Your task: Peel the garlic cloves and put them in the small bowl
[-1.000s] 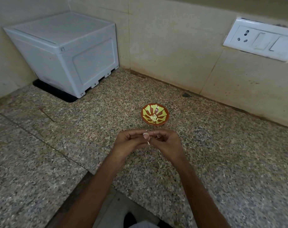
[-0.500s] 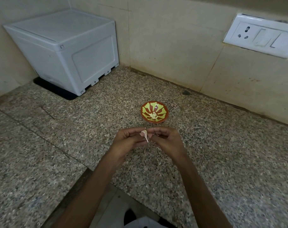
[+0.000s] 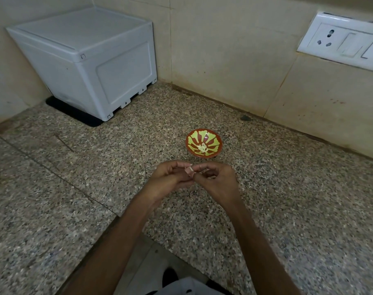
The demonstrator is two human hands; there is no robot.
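A small red bowl with a yellow-green pattern sits on the granite counter, a few pale peeled cloves at its bottom. Just in front of it, above the counter, my left hand and my right hand meet fingertip to fingertip. Both pinch one small garlic clove with pinkish skin between them. Most of the clove is hidden by the fingers.
A white plastic box on a black mat stands in the back left corner. A tiled wall runs behind the counter, with a white socket and switch plate at upper right. The counter's front edge cuts in near my forearms.
My hands stay together on the clove and have turned it slightly; the loose strip of skin that hung below the fingers is no longer seen.
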